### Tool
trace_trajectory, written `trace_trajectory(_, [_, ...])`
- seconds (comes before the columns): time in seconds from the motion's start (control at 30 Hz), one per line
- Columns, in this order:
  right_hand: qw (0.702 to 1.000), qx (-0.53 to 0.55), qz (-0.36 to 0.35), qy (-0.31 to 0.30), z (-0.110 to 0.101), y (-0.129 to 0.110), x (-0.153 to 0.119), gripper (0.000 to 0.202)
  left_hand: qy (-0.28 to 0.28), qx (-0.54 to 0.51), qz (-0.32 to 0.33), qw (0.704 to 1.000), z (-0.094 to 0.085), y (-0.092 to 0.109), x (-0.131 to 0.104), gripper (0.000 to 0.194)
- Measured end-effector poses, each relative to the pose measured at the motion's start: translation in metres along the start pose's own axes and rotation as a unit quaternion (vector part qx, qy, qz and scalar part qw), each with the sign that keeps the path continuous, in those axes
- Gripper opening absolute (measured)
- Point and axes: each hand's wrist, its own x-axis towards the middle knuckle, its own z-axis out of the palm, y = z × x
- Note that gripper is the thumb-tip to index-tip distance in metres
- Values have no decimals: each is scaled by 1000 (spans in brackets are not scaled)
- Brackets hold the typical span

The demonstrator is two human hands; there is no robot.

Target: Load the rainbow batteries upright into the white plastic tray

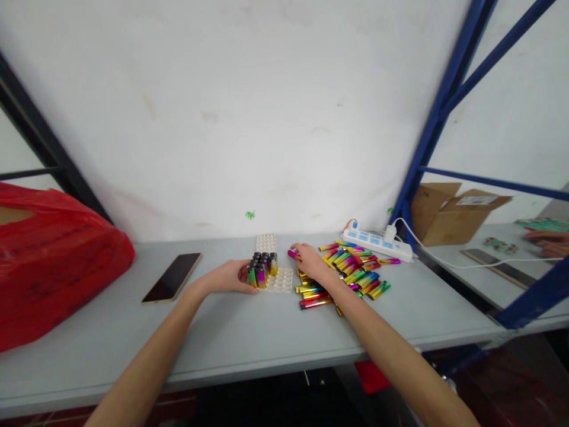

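Several shiny coloured lighters point(261, 271) stand upright with black tops at the left part of a cream tray with round holes point(281, 280). My left hand point(232, 276) curves round the left side of this group, fingers apart, touching its edge. My right hand point(307, 258) is right of the tray, its fingers closed on a purple lighter point(293, 255). Beneath and beyond the right hand, many loose lighters point(355, 270) lie in a pile, in gold, red, green and blue. A second cream holed piece point(266, 242) lies behind the standing lighters.
A phone point(172, 277) lies left of my left hand, beside a big red bag point(57, 261). Behind the pile is a white power strip point(377, 244) with cables. Past the blue post are a cardboard box point(453, 216), another phone point(500, 267) and another person's hand point(551, 242).
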Motion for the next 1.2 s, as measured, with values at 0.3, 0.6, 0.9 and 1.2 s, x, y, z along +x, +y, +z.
trace_trajectory(0.3, [993,11,38,109,-4,0,3,49,-4,-5,-4,1000,-1,3,-1,64])
trace_trajectory(0.6, [954,266,1,142,-10,-14,7,28,-11,-5,0,1000,-4,11,-5,63])
trace_trajectory(0.9, [950,281,-19,133,-8,-14,6,26,-10,-6,10,1000,-4,8,-4,64])
trace_trajectory(1.2, [859,504,31,87,-5,-23,6,34,-4,-11,13,1000,0,-1,0,64])
